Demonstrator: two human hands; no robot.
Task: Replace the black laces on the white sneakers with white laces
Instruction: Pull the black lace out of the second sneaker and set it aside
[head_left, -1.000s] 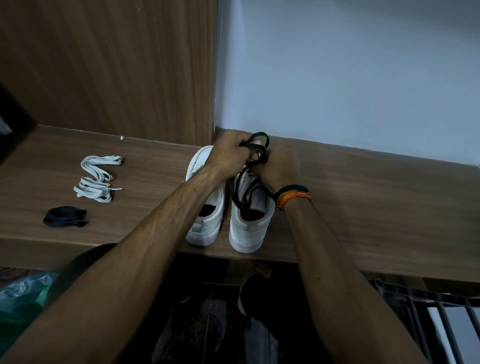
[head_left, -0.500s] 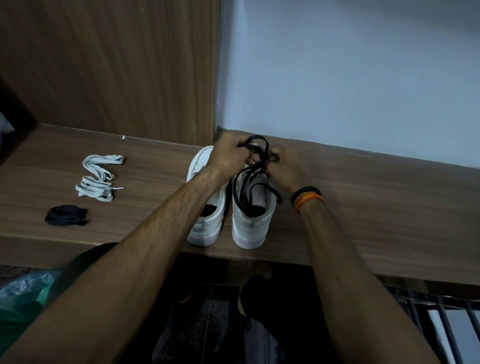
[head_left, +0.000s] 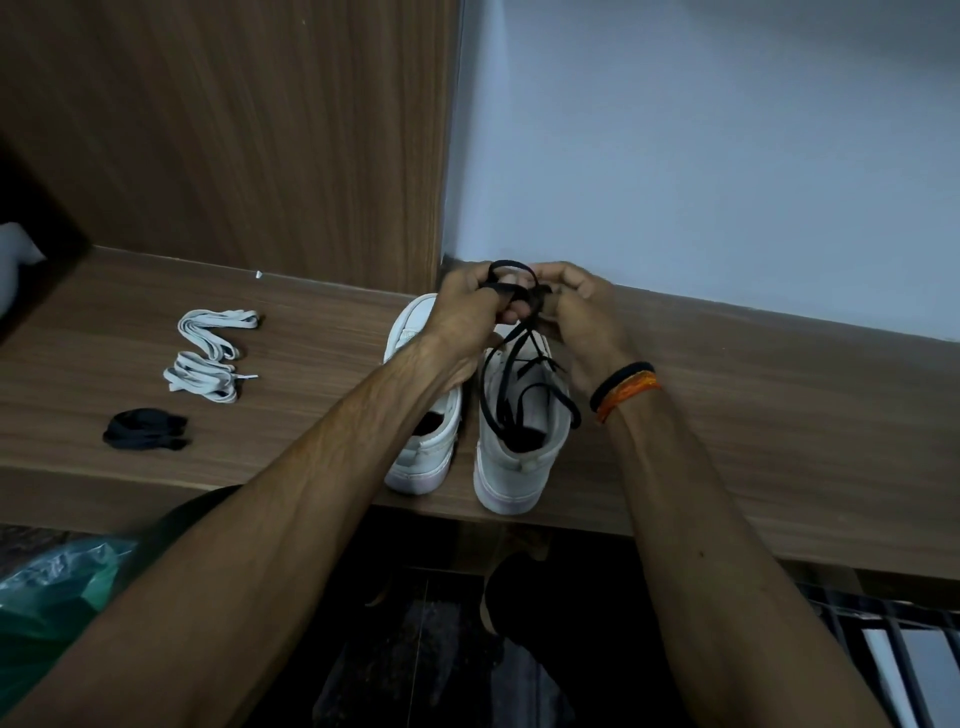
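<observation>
Head view — left hand and right hand are both pinching the black lace with curled fingers, loops hanging below them into the right sneaker; white laces are lying well left of the fingers.

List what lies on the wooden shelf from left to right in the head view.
Black lace bundle → white laces → left sneaker → right sneaker, from which both hands pull a black lace.
</observation>
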